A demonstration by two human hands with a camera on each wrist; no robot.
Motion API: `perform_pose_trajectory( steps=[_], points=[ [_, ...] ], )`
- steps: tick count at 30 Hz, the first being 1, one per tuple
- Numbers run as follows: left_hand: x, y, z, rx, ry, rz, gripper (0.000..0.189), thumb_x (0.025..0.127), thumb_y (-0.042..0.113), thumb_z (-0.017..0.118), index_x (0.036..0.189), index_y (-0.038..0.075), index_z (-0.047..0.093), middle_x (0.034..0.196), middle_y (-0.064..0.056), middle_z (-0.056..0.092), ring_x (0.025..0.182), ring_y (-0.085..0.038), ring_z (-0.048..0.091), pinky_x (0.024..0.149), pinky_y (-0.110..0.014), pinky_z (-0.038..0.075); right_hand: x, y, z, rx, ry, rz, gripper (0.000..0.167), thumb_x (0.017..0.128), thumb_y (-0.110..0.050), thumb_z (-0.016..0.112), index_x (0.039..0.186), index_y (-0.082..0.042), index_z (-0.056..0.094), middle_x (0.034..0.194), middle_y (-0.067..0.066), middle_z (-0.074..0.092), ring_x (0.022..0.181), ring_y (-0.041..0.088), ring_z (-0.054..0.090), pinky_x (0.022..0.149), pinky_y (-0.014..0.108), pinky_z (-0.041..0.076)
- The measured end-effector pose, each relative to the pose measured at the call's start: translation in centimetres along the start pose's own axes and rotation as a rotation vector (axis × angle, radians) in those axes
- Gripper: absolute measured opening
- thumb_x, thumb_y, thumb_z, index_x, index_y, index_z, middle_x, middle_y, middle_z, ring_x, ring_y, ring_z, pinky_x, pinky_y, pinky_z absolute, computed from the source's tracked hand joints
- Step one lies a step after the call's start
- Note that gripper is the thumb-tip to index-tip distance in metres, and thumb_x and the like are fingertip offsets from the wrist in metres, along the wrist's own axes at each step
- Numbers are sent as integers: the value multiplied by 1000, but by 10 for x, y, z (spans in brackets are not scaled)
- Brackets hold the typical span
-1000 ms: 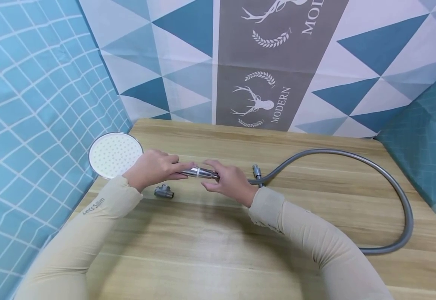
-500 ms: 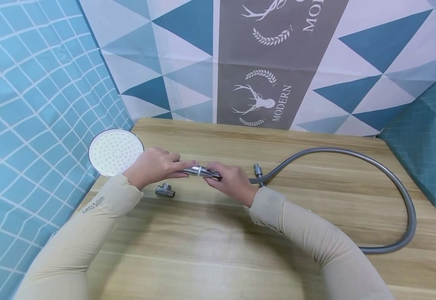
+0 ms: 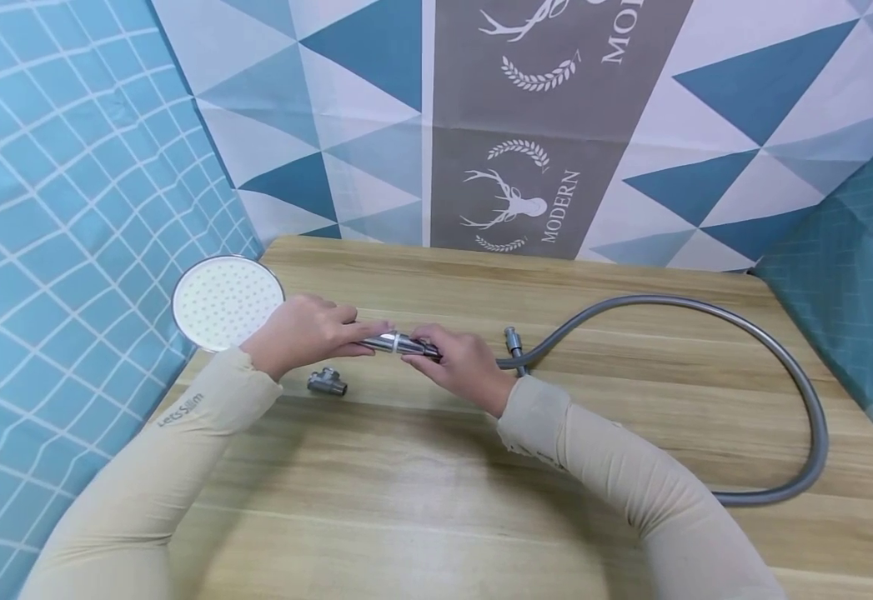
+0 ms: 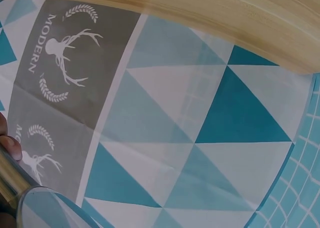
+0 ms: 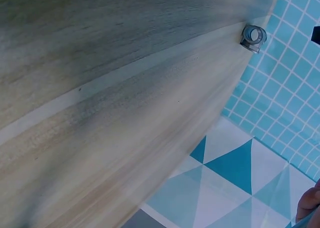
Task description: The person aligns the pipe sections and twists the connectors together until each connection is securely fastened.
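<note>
In the head view a shower head (image 3: pixel 228 302) with a round white spray face is held above the left part of the wooden tabletop. My left hand (image 3: pixel 303 336) grips its chrome handle. At the handle's lower end my right hand (image 3: pixel 469 367) pinches the chrome hose connector (image 3: pixel 419 347), thumb and fingers round it. A grey metal shower hose (image 3: pixel 817 417) runs from there to the right in a wide loop. The left wrist view catches a few fingertips (image 4: pixel 11 147) on the handle and the shiny back of the shower head (image 4: pixel 52 210). Fingers of a hand (image 5: pixel 308 203) edge into the right wrist view.
A small metal tee fitting (image 3: pixel 327 382) lies on the wooden tabletop (image 3: pixel 406 517) below the left hand. Behind the right hand, a chrome fitting (image 3: pixel 513 342) lies beside the hose. Blue tiled sheeting (image 3: pixel 68 208) borders the left side, with a patterned backdrop (image 3: pixel 376 167) behind.
The right hand's thumb and fingers were spread around the connector and have closed on it. The left hand and shower head hardly move.
</note>
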State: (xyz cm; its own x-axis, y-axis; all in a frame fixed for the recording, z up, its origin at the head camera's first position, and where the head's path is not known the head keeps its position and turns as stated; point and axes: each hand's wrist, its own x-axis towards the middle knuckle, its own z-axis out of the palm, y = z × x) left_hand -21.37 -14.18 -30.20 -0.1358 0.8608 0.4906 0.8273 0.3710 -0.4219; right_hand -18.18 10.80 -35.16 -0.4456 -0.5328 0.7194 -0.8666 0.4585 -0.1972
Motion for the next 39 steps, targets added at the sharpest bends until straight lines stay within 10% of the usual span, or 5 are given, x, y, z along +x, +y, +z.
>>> perform_pose_trajectory(
  steps=[39],
  points=[
    [2,0,-1,-6,-13,-26,50,103,49,26,116,22,66,60,-2,47,39,-12,31,37,-24,26,14,-5,-17,366,-198,378,19,88,-13,70,101,1,67,73,1,62,54,4,42,48,21,38]
  ],
)
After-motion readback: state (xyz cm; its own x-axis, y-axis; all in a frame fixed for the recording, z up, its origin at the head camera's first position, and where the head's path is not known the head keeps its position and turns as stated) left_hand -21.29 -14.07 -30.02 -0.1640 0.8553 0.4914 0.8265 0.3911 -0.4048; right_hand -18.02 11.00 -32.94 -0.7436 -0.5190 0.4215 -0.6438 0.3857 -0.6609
